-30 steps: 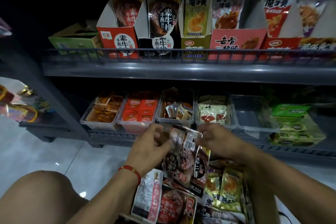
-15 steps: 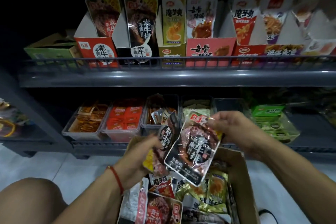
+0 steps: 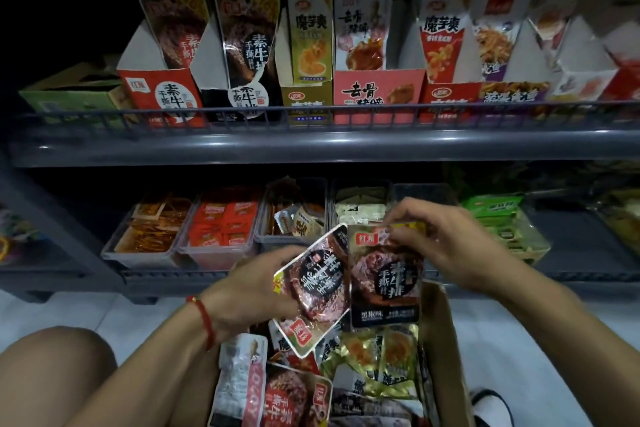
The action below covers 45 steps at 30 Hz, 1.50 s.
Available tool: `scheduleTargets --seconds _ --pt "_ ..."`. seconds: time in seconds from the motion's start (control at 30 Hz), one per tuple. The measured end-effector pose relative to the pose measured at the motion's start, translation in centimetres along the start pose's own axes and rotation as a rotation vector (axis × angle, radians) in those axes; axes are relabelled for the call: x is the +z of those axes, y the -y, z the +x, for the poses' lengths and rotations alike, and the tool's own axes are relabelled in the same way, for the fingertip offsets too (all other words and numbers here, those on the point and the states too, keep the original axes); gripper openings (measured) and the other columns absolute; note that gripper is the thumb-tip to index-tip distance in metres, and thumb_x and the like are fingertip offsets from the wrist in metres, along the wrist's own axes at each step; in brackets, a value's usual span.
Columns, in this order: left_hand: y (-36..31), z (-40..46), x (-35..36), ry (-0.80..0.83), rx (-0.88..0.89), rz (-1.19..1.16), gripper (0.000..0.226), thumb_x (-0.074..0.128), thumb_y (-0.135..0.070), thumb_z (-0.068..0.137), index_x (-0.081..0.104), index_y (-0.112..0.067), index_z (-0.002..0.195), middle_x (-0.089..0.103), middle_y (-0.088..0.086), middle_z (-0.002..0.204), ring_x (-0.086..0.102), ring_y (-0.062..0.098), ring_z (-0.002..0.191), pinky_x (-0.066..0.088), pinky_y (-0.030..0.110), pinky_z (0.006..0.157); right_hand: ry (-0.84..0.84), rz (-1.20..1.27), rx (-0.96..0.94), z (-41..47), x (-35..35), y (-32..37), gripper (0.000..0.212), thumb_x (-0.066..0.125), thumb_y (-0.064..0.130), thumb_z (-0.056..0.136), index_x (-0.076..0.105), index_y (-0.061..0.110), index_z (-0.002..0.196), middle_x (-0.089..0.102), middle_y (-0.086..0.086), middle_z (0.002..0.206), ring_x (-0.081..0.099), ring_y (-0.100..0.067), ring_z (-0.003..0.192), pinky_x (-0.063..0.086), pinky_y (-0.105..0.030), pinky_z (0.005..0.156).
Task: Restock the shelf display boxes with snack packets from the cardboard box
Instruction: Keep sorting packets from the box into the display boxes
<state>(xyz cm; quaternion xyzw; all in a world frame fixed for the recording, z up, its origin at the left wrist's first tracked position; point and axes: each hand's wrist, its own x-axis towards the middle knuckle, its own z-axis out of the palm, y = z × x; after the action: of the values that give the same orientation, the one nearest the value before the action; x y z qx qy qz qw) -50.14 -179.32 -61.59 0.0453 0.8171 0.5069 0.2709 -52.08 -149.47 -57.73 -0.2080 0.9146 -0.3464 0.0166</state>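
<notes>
Above the cardboard box (image 3: 440,340), each grip (image 3: 256,291) (image 3: 433,246) pinching a packet (image 3: 318,288) (image 3: 384,281)

I lifted both dark beef-steak packets out of the cardboard box (image 3: 438,340); my right hand (image 3: 438,246) turned its packet (image 3: 384,274) upright, and my left hand (image 3: 256,291) separated its packet (image 3: 317,288) beside it.

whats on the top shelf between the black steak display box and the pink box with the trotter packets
One yellow-green display box with tall yellow-green packets standing in it, seen in the head view. It sits flush between the black display box and the pink box.
</notes>
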Motion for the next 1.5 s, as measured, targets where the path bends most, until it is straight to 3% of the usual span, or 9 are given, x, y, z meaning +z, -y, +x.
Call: scheduleTargets --seconds 0.1,0.27,0.4,0.57,0.77,0.97,1.2,1.33,1.5 --pt "-0.4 0.2 -0.4 0.024 0.066 0.217 0.071 0.077 -0.003 0.082 0.056 -0.048 0.132 0.072 -0.007 0.112 0.072 0.036 0.084 0.061 0.046 0.068 0.076 -0.067 -0.127 -0.3 0.6 1.1 0.021 0.047 0.05 0.096 0.062 0.039 0.104 0.061 0.024 0.11 0.056 0.006 0.105 0.054 -0.023 0.083" --pt "-0.8 0.5 0.1 -0.081 0.108 -0.193 0.044 0.081 -0.01 0.083 0.067 -0.034 0.118 0.076 0.016 0.103 0.073 0.036 0.101 0.058 0.055 0.093 0.102 -0.046 -0.207 -0.4 2.4 2.0 0.019 0.056 0.041 0.099 0.068 0.03 0.109 0.055 0.02 0.129 0.049 0.006 0.123 0.042 -0.018 0.101" --pt "-0.8 0.6 1.3 -0.188 0.138 -0.413 0.019 0.077 -0.021 0.086 0.074 -0.015 0.103 0.07 0.016 0.122 0.069 0.036 0.11 0.058 0.048 0.093 0.079 0.12 -0.132 -0.4 4.5 2.3 0.007 0.057 0.036 0.101 0.063 0.032 0.105 0.067 0.017 0.111 0.063 0.004 0.103 0.051 -0.017 0.076" --pt "-1.7 0.2 1.8 -0.099 0.125 -0.802 0.052 0.047 -0.044 0.1 0.065 -0.001 0.125 0.069 0.025 0.122 0.067 0.038 0.114 0.05 0.051 0.102 -0.116 0.451 -0.012 0.5 5.2 2.4 0.003 0.065 0.024 0.098 0.067 0.023 0.097 0.072 0.006 0.093 0.072 -0.011 0.084 0.056 -0.029 0.066" --pt "-0.5 -0.7 2.7 0.094 0.008 -0.384 0.053 0.083 -0.018 0.081 0.058 -0.017 0.128 0.076 -0.002 0.113 0.071 0.014 0.109 0.054 0.036 0.1 -0.259 0.612 0.05 1.2 4.4 2.6 0.008 0.069 0.02 0.095 0.065 0.022 0.102 0.075 -0.004 0.098 0.075 -0.025 0.089 0.061 -0.053 0.068" --pt "-1.1 -0.7 2.8 -0.011 0.056 -0.248 0.058 0.081 0.003 0.08 0.059 -0.026 0.126 0.076 -0.003 0.111 0.072 0.011 0.103 0.058 0.025 0.087 -0.211 0.409 0.151 1.5 3.9 2.5 0.023 0.075 0.033 0.089 0.062 0.036 0.108 0.077 0.005 0.093 0.075 -0.011 0.081 0.062 -0.04 0.063" --pt "-1.7 -1.2 0.8 -0.142 0.181 -0.246 0.034 0.079 -0.006 0.086 0.068 -0.022 0.115 0.076 0.005 0.106 0.073 0.019 0.103 0.061 0.04 0.091 -0.077 0.382 0.188 2.9 1.2 4.3 0.006 0.066 0.028 0.097 0.068 0.023 0.101 0.077 0.007 0.095 0.073 -0.01 0.085 0.057 -0.03 0.069" --pt "-1.9 -1.6 -0.9 -0.118 0.229 -0.288 0.04 0.079 -0.008 0.086 0.067 -0.024 0.121 0.075 0.008 0.113 0.072 0.025 0.106 0.062 0.038 0.08 0.185 0.378 0.241 4.6 -0.8 7.4 0.042 0.084 0.025 0.081 0.061 0.024 0.116 0.077 0.003 0.102 0.075 -0.015 0.091 0.062 -0.036 0.081" --pt "-2.6 -2.2 -2.8 -0.18 0.352 -0.308 0.047 0.08 -0.011 0.085 0.064 -0.027 0.127 0.072 0.006 0.121 0.07 0.029 0.111 0.052 0.071 0.09 0.271 0.191 0.218 8.0 -2.9 11.3 0.033 0.086 0.022 0.076 0.071 0.015 0.104 0.079 0.0 0.098 0.076 -0.016 0.091 0.06 -0.045 0.09"
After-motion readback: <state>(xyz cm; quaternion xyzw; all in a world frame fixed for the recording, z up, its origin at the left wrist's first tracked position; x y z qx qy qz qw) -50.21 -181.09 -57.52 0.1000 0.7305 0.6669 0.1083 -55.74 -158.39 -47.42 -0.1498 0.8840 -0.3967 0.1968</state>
